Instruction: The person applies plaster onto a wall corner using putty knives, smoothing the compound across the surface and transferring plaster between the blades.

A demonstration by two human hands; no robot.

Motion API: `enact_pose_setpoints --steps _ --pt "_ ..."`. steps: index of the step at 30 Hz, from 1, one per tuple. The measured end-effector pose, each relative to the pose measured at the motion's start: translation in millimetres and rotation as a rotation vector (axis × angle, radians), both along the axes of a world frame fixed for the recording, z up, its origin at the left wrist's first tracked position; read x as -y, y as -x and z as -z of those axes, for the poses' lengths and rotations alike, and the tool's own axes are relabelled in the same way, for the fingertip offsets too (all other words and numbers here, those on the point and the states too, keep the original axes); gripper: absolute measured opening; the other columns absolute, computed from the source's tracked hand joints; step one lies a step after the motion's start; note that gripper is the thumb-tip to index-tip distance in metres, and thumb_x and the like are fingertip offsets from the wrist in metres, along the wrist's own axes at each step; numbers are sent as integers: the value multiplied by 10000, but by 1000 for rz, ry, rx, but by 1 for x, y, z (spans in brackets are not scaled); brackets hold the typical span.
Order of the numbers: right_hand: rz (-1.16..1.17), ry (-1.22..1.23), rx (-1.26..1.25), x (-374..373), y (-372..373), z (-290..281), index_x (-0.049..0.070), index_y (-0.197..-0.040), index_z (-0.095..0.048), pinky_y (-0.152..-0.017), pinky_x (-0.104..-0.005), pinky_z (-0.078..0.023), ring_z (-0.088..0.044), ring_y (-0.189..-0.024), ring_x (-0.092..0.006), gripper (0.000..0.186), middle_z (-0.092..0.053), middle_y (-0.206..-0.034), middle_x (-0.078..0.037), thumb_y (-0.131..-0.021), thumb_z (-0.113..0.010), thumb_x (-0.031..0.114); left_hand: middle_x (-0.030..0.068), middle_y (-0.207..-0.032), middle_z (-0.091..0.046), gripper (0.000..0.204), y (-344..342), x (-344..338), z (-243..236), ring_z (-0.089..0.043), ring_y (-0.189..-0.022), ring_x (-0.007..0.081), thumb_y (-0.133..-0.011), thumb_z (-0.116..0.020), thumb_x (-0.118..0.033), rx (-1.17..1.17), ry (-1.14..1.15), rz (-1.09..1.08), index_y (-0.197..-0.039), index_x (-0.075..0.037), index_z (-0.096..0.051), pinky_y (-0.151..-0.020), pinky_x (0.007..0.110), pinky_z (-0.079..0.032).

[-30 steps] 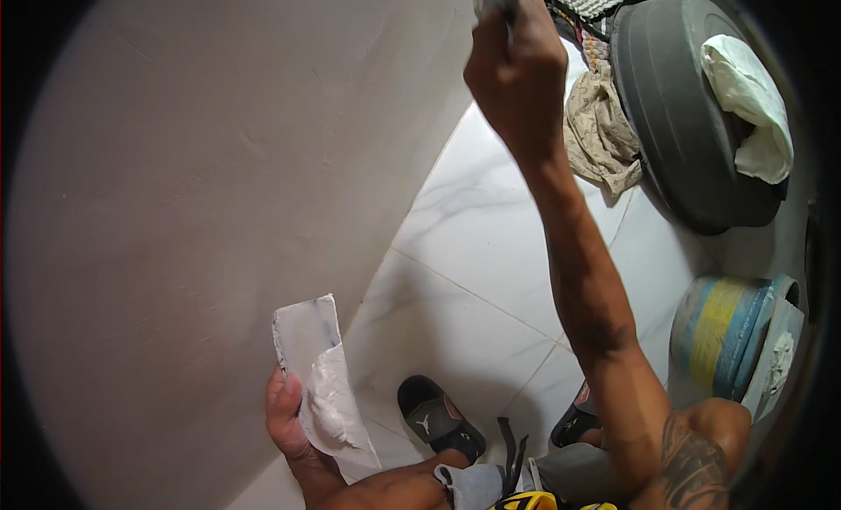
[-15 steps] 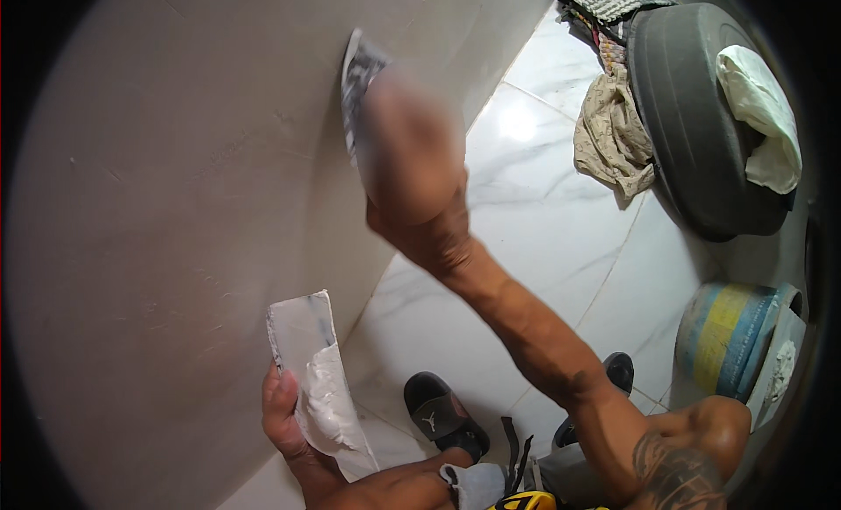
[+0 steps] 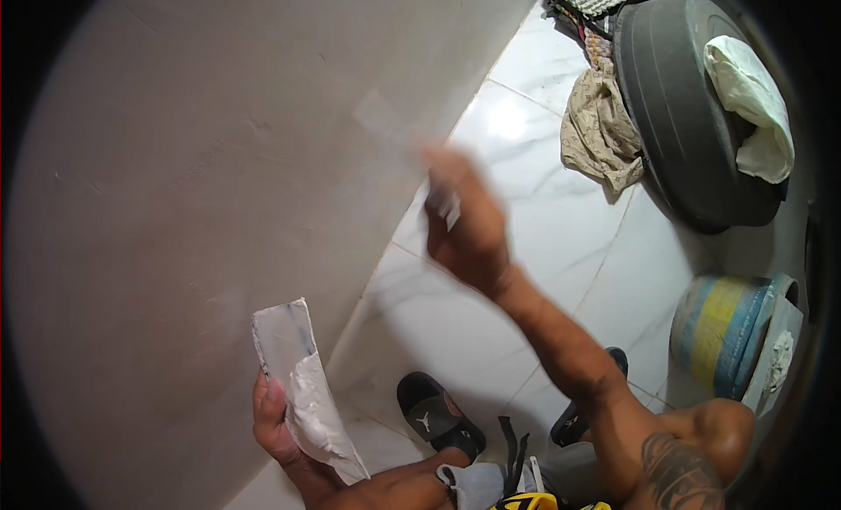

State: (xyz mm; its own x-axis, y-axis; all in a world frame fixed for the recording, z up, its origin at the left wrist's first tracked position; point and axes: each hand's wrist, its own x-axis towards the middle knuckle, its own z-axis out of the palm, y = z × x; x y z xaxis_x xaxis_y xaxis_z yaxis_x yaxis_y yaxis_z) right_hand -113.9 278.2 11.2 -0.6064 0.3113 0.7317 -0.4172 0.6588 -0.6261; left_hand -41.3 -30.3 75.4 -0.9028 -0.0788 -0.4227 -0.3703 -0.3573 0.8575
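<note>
My left hand (image 3: 273, 415) grips the edge of a flat whitish board (image 3: 286, 331), fingers on its left side. A thick heap of white putty (image 3: 314, 407) lies on the board's lower part. My right hand (image 3: 469, 223) is closed, raised between the wall and the floor and smeared by motion. From it a putty knife points toward the grey wall (image 3: 219, 203); its blade (image 3: 378, 116) is a pale blur, and I cannot tell whether it touches the wall. A bit of the handle (image 3: 451, 214) shows under my fingers.
On the white marbled tile floor (image 3: 526, 221) stand my dark slides (image 3: 429, 409). At the right are a large black tub (image 3: 657, 107) with a white cloth (image 3: 753, 98), a beige patterned cloth (image 3: 600, 129), and a blue-yellow bucket (image 3: 718, 335) with a putty-smeared board (image 3: 775, 361) against it.
My right hand has swung down and right, carrying the putty knife from its upright position along the wall. The left hand and its board have shifted slightly left in the view.
</note>
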Motion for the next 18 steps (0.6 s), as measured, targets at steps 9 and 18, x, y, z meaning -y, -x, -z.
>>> enact_pose_setpoints --steps 9,18 --pt "310 14 -72 -133 115 2 -7 -1083 -597 -702 -331 -499 -606 -744 -249 212 -616 -889 -143 -921 -490 79 87 -676 -579 390 3 -13 -2 -438 -314 193 -970 -439 -314 20 -31 20 -1251 -46 -463 -261 310 -370" --pt "222 25 -120 -62 102 25 7 -1260 -531 -862 -349 -508 -615 -1017 -317 484 -598 -1105 -177 -789 -514 -104 66 -847 -625 439 5 -9 -1 -472 -364 146 -961 -466 -278 31 -57 18 -1326 -38 -425 -278 292 -403"
